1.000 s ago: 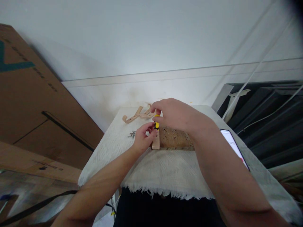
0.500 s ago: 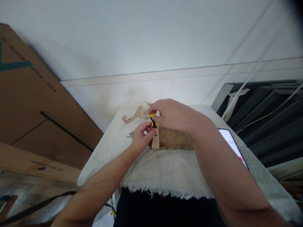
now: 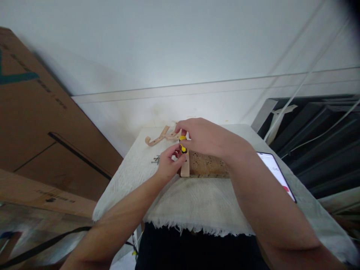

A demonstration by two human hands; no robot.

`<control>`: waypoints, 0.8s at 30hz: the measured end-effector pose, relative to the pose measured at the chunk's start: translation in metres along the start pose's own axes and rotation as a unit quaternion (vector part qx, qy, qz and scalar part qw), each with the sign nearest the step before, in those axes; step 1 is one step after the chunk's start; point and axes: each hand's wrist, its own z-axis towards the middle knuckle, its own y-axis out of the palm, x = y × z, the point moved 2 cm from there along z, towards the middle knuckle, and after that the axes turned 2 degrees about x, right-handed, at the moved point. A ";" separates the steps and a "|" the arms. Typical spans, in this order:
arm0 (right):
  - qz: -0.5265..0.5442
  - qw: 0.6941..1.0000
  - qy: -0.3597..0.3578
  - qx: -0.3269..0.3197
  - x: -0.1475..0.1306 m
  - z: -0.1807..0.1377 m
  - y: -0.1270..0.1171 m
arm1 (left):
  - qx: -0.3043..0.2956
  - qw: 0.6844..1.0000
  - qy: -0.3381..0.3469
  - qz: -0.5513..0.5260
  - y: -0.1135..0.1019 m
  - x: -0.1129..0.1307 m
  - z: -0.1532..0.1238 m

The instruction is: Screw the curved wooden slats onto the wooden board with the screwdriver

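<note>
My left hand [image 3: 168,165] is pinched shut at the tip of the small yellow screwdriver [image 3: 182,143], steadying it on the pale wooden strip [image 3: 185,168] that lies against the left end of the wooden block [image 3: 208,165], mid-tabletop [image 3: 197,202]. My right hand [image 3: 208,137] arches over from above, wrist bent, fingertips gripping the handle. I'd hold the shaft upright, press straight down and twist in short turns. Loose screws [image 3: 156,160] lie just left; curved wooden pieces [image 3: 159,138] sit near the far left corner.
</note>
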 end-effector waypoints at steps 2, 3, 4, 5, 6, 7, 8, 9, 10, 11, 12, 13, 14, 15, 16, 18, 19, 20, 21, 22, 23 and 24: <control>0.001 1.000 0.019 0.000 0.000 0.000 0.000 | -0.003 1.000 0.004 -0.014 0.000 0.000 0.000; -0.001 1.000 0.029 0.002 0.000 0.000 0.000 | 0.003 1.000 0.004 -0.019 0.000 0.000 0.001; -0.004 0.999 0.036 0.002 0.000 0.000 0.000 | 0.012 1.000 0.000 -0.021 0.000 -0.001 0.001; -0.007 0.999 0.039 0.005 0.000 0.000 0.001 | 0.021 1.000 -0.006 -0.020 0.000 -0.002 0.001; -0.010 0.999 0.037 0.009 0.000 0.000 0.001 | 0.029 0.999 -0.013 -0.017 0.000 -0.002 0.001; -0.011 0.999 0.030 0.012 0.001 0.000 0.001 | 0.035 0.999 -0.018 -0.014 0.000 -0.003 0.001; -0.010 1.000 0.021 0.014 0.001 0.000 0.001 | 0.037 0.999 -0.022 -0.011 0.000 -0.003 0.001; -0.008 1.000 0.010 0.015 0.001 -0.001 0.001 | 0.038 0.999 -0.026 -0.008 0.000 -0.003 0.000; -0.005 1.000 0.003 0.014 0.001 -0.001 0.001 | 0.038 0.999 -0.028 -0.007 0.000 -0.003 0.000; -0.004 1.000 -0.001 0.010 0.001 -0.001 0.000 | 0.037 0.999 -0.029 -0.008 -0.001 -0.003 0.000; -0.004 1.000 0.003 0.006 0.001 -0.001 0.000 | 0.035 0.999 -0.028 -0.009 -0.001 -0.003 -0.001; -0.007 1.000 0.014 0.004 0.001 -0.001 0.000 | 0.032 0.999 -0.026 -0.011 -0.001 -0.002 -0.001; -0.010 1.000 0.026 0.004 0.001 -0.001 0.000 | 0.029 0.999 -0.022 -0.013 -0.001 -0.002 -0.001; -0.014 0.999 0.035 0.004 0.002 -0.001 0.000 | 0.024 0.999 -0.017 -0.018 -0.001 -0.001 -0.001; -0.017 0.999 0.039 0.006 0.002 -0.001 0.000 | 0.019 0.999 -0.012 -0.024 0.000 -0.001 -0.001; -0.019 0.999 0.027 0.011 0.002 -0.001 0.001 | 0.015 0.999 -0.008 -0.031 0.001 0.000 0.000; -0.017 1.000 0.013 0.013 0.002 -0.001 0.001 | 0.014 0.999 -0.010 -0.030 0.001 0.000 0.000; -0.014 1.000 0.002 0.013 0.001 -0.001 0.001 | 0.015 0.999 -0.014 -0.027 0.002 0.000 0.001; -0.012 1.000 -0.005 0.012 0.001 -0.001 0.001 | 0.016 0.999 -0.018 -0.023 0.002 0.001 0.001; -0.010 1.000 -0.007 0.009 0.001 -0.001 0.001 | 0.017 0.999 -0.022 -0.019 0.001 0.001 0.001; -0.011 1.000 -0.003 0.004 0.000 -0.001 0.000 | 0.017 0.999 -0.024 -0.018 0.001 0.001 0.001; -0.014 1.000 0.005 -0.001 0.000 -0.001 0.000 | 0.016 0.999 -0.024 -0.019 0.001 0.001 0.001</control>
